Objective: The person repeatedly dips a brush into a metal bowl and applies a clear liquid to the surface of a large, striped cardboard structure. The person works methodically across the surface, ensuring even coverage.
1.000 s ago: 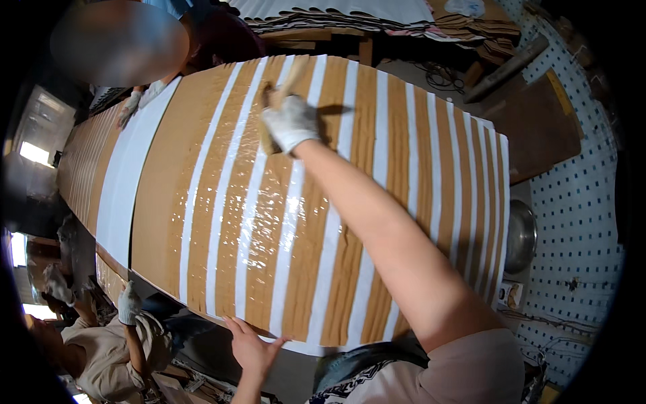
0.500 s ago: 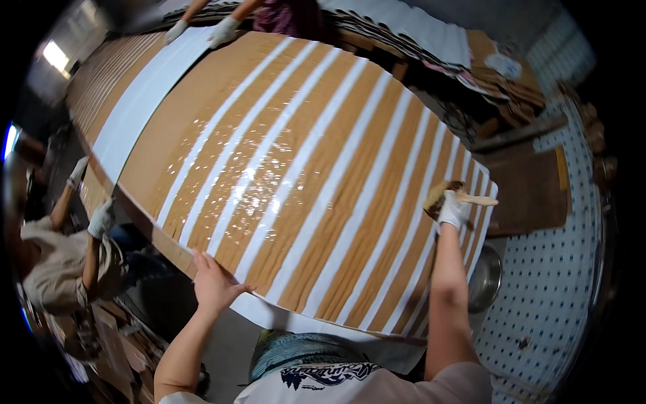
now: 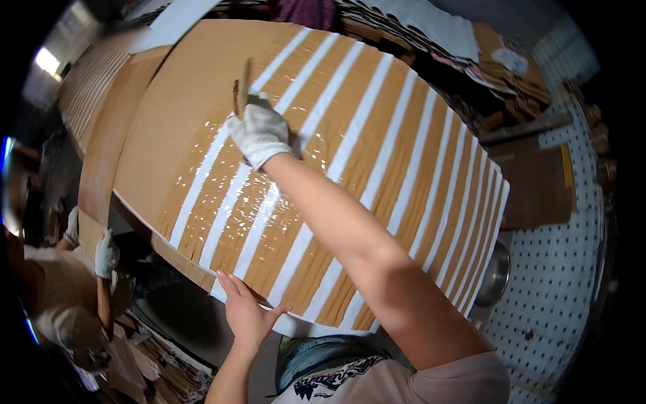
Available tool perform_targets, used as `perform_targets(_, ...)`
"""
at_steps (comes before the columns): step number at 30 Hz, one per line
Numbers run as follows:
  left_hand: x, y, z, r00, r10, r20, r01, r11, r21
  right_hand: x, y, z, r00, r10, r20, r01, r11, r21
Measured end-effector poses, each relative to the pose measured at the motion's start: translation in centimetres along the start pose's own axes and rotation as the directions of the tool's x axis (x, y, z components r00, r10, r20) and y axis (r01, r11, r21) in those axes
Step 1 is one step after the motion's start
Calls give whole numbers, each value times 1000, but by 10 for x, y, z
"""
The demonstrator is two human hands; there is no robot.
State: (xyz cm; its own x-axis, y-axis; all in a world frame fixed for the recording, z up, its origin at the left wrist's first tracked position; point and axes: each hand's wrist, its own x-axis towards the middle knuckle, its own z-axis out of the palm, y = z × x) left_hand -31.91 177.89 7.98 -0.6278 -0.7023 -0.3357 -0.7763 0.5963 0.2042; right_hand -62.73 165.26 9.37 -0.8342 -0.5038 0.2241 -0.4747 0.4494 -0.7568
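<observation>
A broad spread of overlapping brown sheets point(image 3: 158, 131) lies across the table, crossed by slanting white strips point(image 3: 369, 101). Its middle-left part is wet and glossy. My right hand point(image 3: 259, 129), in a white glove, is over the upper left of the wet part, closed round a brush point(image 3: 247, 77). The brush's wooden handle points away from me; its bristles are mostly hidden by the hand. My bare left hand point(image 3: 245, 311) rests at the near edge of the sheets, fingers stretched out and thumb apart.
At the left stands another person with gloved hands point(image 3: 106, 254). A white sheet point(image 3: 178, 23) lies at the far left, beside a bare wooden board point(image 3: 111, 141). A metal bowl point(image 3: 496, 275) sits past the right edge, near a dotted cloth point(image 3: 545, 283). Stacked sheets point(image 3: 437, 30) stand behind.
My right hand has swept the brush from the right end across to the upper left. My left hand and the striped sheets have shifted slightly right. The white sheet has moved away to the far left.
</observation>
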Motion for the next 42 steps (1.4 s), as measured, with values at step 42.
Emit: perform_targets(42,-5,-15,8,992,-23,-124,0,982,-187,-33,-21,79,987,-74,-143,103,972,210)
